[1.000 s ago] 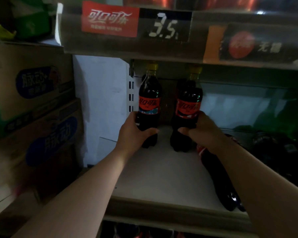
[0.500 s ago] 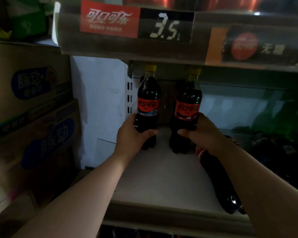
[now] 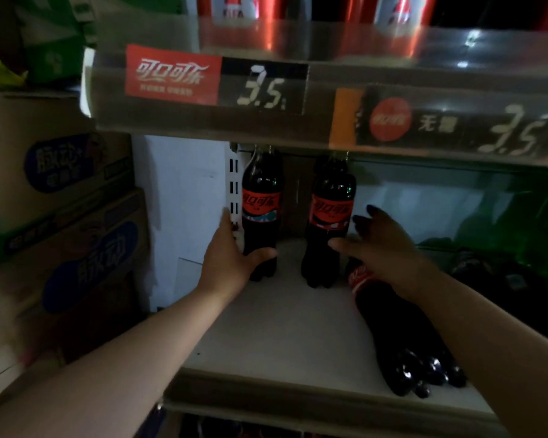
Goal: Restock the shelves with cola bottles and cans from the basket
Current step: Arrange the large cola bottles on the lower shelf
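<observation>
Two cola bottles stand upright at the back of the white shelf: the left bottle and the right bottle. My left hand is beside the left bottle's base, fingers straight up along its left side, thumb touching its front. My right hand hovers just right of the right bottle with fingers spread, holding nothing. A third cola bottle lies on its side on the shelf under my right forearm.
The upper shelf edge with price tags hangs low over the bottle tops; red cans stand on it. Stacked cardboard boxes fill the left. Green bottles lie at the right.
Both hands have loosened from the two upright bottles; the right hand has pulled away to the right with fingers spread. My view has moved closer and tilted up.
</observation>
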`<state>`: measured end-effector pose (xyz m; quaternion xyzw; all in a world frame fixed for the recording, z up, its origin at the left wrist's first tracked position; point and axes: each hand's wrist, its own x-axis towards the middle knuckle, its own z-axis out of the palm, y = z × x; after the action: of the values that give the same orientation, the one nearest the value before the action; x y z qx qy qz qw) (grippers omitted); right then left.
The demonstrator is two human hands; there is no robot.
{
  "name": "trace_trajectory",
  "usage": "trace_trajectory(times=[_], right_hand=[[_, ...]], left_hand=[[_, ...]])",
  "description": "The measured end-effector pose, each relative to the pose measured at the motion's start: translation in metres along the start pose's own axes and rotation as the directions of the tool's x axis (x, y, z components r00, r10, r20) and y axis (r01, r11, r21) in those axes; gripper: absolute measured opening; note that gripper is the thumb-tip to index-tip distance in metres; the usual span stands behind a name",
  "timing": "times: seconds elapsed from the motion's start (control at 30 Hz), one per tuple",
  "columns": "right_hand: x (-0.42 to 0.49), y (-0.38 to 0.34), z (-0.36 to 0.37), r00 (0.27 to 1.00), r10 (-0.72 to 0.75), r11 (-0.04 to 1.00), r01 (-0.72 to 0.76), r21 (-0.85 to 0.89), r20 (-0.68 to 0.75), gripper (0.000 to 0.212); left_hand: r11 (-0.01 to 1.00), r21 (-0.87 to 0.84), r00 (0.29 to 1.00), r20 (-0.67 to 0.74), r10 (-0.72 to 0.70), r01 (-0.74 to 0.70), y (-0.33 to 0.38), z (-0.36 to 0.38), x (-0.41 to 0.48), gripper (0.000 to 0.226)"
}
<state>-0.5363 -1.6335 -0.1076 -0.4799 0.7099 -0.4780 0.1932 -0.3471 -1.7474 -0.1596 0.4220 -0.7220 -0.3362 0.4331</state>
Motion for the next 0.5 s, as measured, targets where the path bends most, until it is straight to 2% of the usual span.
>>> trace_trajectory(times=[0.07, 0.13, 0.17, 0.2, 0.3, 0.33, 0.37, 0.43, 0.5], right_hand=[[-0.019, 0.000, -0.025, 0.997, 0.007, 0.993, 0.002, 0.114, -0.075, 0.084], [-0.041, 0.004, -0.050, 0.992, 0.007, 0.991, 0.010, 0.136, -0.129, 0.066], [-0.051, 0.007, -0.060, 0.989, 0.022, 0.991, -0.002, 0.135, -0.145, 0.061], [-0.059, 0.012, -0.069, 0.987, 0.040, 0.992, -0.021, 0.126, -0.154, 0.057], [-0.075, 0.019, -0.086, 0.990, 0.075, 0.994, -0.064, 0.089, -0.122, 0.038], [-0.077, 0.021, -0.089, 0.991, 0.081, 0.994, -0.073, 0.081, -0.103, 0.023], [-0.077, 0.024, -0.091, 0.992, 0.089, 0.995, -0.084, 0.058, -0.091, 0.016], [-0.076, 0.026, -0.090, 0.989, 0.108, 0.994, -0.107, 0.011, -0.104, 0.025], [-0.070, 0.031, -0.088, 0.983, 0.149, 0.987, -0.154, -0.040, -0.111, 0.013]], left_hand=[[0.999, 0.041, 0.996, -0.089, 0.007, -0.004, 0.012, -0.006, -0.014, 0.098], [0.994, 0.054, 0.989, -0.108, 0.104, -0.098, 0.029, -0.008, -0.034, 0.058], [0.990, 0.049, 0.989, -0.067, 0.134, -0.130, 0.037, -0.006, -0.045, 0.035], [0.992, 0.028, 0.992, 0.006, 0.126, -0.127, 0.045, -0.001, -0.055, 0.021], [0.998, -0.050, 0.970, 0.244, -0.011, 0.024, 0.062, 0.026, -0.079, 0.011], [0.995, -0.062, 0.953, 0.297, -0.060, 0.082, 0.063, 0.039, -0.082, 0.014], [0.989, -0.066, 0.934, 0.340, -0.106, 0.136, 0.063, 0.053, -0.084, 0.026], [0.968, -0.077, 0.899, 0.395, -0.192, 0.240, 0.064, 0.077, -0.084, 0.046], [0.938, -0.115, 0.870, 0.426, -0.250, 0.326, 0.070, 0.094, -0.083, 0.060]])
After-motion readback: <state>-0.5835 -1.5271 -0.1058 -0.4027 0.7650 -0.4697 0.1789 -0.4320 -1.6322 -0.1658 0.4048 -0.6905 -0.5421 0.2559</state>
